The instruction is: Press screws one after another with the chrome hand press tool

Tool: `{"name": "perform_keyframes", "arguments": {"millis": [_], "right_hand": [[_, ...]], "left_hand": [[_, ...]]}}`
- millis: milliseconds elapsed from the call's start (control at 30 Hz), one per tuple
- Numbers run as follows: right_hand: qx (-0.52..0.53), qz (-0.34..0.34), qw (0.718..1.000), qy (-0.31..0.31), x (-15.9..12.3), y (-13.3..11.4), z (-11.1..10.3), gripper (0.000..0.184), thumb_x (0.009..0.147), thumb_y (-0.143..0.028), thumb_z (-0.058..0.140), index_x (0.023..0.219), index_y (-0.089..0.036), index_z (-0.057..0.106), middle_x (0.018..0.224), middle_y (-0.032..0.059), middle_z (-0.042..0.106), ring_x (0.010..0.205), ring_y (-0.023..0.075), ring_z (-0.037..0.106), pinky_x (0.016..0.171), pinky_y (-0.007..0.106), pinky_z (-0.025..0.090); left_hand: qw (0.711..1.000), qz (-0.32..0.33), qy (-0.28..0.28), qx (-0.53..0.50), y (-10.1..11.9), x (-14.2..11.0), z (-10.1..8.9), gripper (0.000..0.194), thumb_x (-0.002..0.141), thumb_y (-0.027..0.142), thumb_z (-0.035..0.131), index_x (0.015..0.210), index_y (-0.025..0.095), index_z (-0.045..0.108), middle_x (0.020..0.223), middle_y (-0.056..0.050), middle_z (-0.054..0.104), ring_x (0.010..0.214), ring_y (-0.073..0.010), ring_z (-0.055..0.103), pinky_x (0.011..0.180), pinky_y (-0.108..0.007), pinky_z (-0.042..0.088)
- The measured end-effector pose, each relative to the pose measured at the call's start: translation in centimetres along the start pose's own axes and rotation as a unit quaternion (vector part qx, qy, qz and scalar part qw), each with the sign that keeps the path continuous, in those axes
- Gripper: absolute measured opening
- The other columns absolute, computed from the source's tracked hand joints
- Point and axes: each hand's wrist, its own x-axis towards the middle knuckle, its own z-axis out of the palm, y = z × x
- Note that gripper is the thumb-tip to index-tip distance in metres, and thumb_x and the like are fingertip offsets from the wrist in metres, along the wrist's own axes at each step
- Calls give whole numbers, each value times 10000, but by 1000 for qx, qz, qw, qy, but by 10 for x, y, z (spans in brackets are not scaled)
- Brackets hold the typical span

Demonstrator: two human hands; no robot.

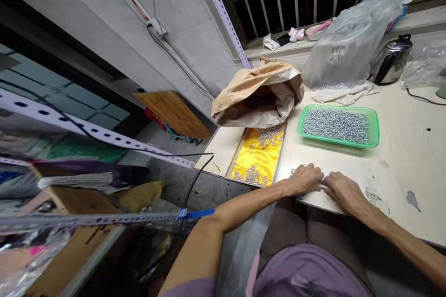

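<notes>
Close together at the front edge of the table, my left hand (306, 180) and my right hand (343, 192) both have their fingers bent and closed. A small greyish piece (324, 186) shows between the fingertips; its kind is too small to make out. Just beyond my right hand sits a green plastic tray (374, 131) filled with small silver metal pins (334, 124). To the left of my left hand lies a yellow cloth-like sheet (259, 155), with loose piles of similar pins (253, 175) at its near and far ends.
A large brown paper sack (244, 90) lies open-mouthed behind the yellow sheet. At the back stand a clear plastic bag (355, 41), a white cloth (348, 93) and a steel kettle (392, 60). A black cable (195, 181) hangs past the table's left edge.
</notes>
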Motion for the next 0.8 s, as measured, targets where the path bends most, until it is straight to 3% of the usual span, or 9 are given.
{"name": "perform_keyframes", "arguments": {"millis": [100,200,333,433,567,700,800], "right_hand": [[4,22,999,-39,3,-2,-4,92,862,-181,544,784,-205,586,793,40,609,792,181,565,667,273,395],[-10,22,999,-33,1,-1,-7,38,846,-206,581,865,-191,611,852,63,618,838,203,558,710,289,410],[14,-21,1000,-7,0,11,-12,388,766,-400,686,1067,-171,602,973,107,610,888,247,538,760,334,430],[43,-33,998,-37,8,24,-13,339,843,-399,594,1090,-168,616,981,113,622,867,232,549,770,334,429],[25,16,999,-34,27,31,-17,194,905,-225,479,953,-160,656,928,95,633,867,206,547,744,302,399],[-54,77,996,-1,48,12,-24,180,893,-192,490,909,-154,666,940,118,632,910,231,513,720,315,359],[-51,-14,998,-16,61,-23,-26,183,885,-196,518,964,-188,683,1019,118,624,945,231,494,716,316,348]], "left_hand": [[1000,-2,-11,12,3,0,-1,229,915,402,497,967,195,581,916,-77,599,906,-231,530,669,-307,455],[999,-12,12,27,4,-5,3,211,897,382,541,972,188,579,955,-75,621,955,-229,553,734,-320,492],[989,-5,150,3,8,-23,33,339,891,354,560,1175,173,519,1208,-131,587,1131,-247,548,931,-404,479],[973,28,230,-17,20,-37,63,328,951,269,432,1259,168,482,1357,-165,510,1315,-253,435,1041,-454,409],[974,43,219,-35,40,-45,81,382,959,314,417,1308,168,464,1367,-162,519,1351,-254,400,1089,-489,356],[980,25,192,-56,48,-43,73,411,945,347,446,1312,163,473,1345,-168,539,1331,-257,426,1103,-525,320],[982,26,177,-68,49,-39,66,428,924,352,482,1304,155,491,1322,-172,553,1323,-278,428,1097,-519,326]]}}
